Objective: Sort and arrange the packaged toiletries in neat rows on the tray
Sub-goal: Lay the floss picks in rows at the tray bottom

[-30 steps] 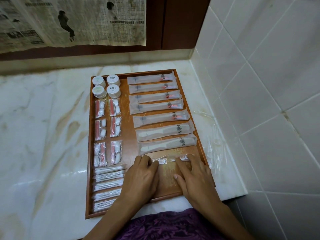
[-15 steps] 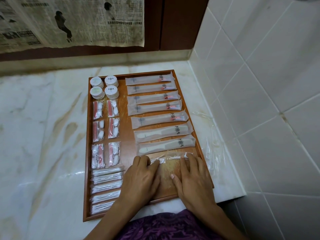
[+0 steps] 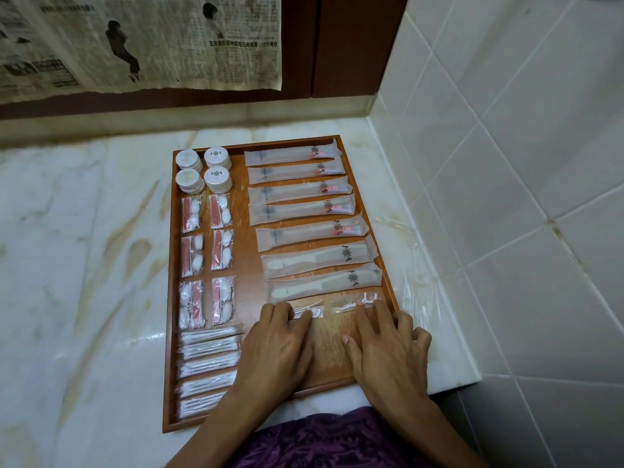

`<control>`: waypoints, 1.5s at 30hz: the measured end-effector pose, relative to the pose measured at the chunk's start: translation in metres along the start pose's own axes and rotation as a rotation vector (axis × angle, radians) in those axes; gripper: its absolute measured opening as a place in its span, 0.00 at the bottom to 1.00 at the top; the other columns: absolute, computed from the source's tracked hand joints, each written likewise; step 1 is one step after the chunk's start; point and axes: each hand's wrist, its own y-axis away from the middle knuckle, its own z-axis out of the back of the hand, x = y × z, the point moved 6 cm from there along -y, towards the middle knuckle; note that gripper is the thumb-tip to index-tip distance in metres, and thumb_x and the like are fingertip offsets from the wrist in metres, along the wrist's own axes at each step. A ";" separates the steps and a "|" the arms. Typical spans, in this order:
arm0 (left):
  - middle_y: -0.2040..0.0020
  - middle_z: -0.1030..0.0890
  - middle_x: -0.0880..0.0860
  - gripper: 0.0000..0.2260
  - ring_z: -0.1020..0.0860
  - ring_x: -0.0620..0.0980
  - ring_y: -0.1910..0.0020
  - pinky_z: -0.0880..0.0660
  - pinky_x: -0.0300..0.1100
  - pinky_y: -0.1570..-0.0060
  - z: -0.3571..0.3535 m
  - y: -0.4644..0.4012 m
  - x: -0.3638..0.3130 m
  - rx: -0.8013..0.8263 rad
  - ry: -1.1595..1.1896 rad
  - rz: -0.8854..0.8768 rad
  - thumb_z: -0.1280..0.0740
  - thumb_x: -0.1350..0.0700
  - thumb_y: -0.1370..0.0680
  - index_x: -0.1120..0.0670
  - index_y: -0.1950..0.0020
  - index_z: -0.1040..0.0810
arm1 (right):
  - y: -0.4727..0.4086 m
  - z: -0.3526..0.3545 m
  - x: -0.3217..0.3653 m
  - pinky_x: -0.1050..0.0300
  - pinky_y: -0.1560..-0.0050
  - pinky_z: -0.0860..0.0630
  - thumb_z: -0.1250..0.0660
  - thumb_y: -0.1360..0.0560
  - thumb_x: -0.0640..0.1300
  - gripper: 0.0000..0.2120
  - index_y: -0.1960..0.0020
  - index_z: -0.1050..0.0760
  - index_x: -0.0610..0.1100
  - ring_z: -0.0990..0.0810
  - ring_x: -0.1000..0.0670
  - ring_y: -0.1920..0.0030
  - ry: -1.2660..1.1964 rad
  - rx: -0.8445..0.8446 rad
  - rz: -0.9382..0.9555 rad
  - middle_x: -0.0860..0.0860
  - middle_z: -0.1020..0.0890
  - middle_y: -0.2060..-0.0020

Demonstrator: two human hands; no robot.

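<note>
While both hands lie flat, left hand (image 3: 277, 346) presses one floss packet (image 3: 309, 311), right hand (image 3: 388, 349) another (image 3: 354, 304); long axes left-right, lower centre.

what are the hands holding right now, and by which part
Nothing is gripped. The left hand presses flat fingertips on the near edge of one small clear packet; the right hand does the same on the other small packet.

Bare forearms; purple patterned garment (image 3: 337, 440)
</note>
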 end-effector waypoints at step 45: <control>0.56 0.27 0.50 0.08 0.29 0.49 0.57 0.34 0.39 0.74 0.008 -0.005 -0.002 -0.096 0.126 -0.041 0.37 0.50 0.25 0.52 0.54 0.21 | 0.001 0.006 -0.004 0.45 0.53 0.29 0.36 0.29 0.56 0.24 0.37 0.25 0.47 0.25 0.43 0.47 -0.092 -0.183 0.010 0.45 0.24 0.37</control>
